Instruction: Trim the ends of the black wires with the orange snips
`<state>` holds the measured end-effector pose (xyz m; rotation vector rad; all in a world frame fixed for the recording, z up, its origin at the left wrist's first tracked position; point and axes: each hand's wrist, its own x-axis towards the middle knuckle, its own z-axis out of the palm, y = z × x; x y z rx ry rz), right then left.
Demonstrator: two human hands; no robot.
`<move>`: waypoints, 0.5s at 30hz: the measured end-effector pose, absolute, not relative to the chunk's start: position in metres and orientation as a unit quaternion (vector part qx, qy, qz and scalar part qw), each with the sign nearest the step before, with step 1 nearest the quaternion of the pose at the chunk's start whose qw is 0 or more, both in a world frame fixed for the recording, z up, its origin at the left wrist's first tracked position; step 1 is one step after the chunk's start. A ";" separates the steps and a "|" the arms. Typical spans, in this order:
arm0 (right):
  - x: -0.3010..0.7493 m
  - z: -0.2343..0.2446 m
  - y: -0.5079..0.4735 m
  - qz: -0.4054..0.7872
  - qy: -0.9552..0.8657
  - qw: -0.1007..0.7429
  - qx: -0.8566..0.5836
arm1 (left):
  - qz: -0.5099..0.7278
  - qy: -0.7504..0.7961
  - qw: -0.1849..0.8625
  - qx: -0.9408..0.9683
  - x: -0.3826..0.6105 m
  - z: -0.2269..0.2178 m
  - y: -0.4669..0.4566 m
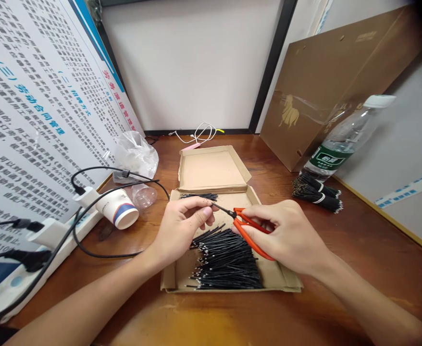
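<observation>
My right hand (292, 235) grips a pair of scissors (245, 226) by the orange handles, with the dark blades pointing left. The blade tips reach the fingertips of my left hand (185, 223), whose thumb and fingers are pinched together. Whatever lies in that pinch is too small and covered to make out. Below both hands, an open cardboard box (283, 278) holds a thick pile of short black wires (229, 259) with pale ends. A smaller row of black wires (200, 196) lies at the back of the box, partly behind my left hand.
To the left are a power strip (19, 283) with plugs and black cables, a tipped paper cup (119, 211) and a clear plastic bag (135, 156). Tied wire bundles (315, 192) and a water bottle (331, 151) stand right, by a brown board (304, 96). A white cable (204, 134) lies behind.
</observation>
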<state>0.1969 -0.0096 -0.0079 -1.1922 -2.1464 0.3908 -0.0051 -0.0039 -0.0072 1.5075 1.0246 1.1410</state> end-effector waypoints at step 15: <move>0.196 -0.008 -0.010 0.155 -0.814 0.322 -0.458 | 0.464 0.412 0.485 0.616 -0.006 -0.008 -0.004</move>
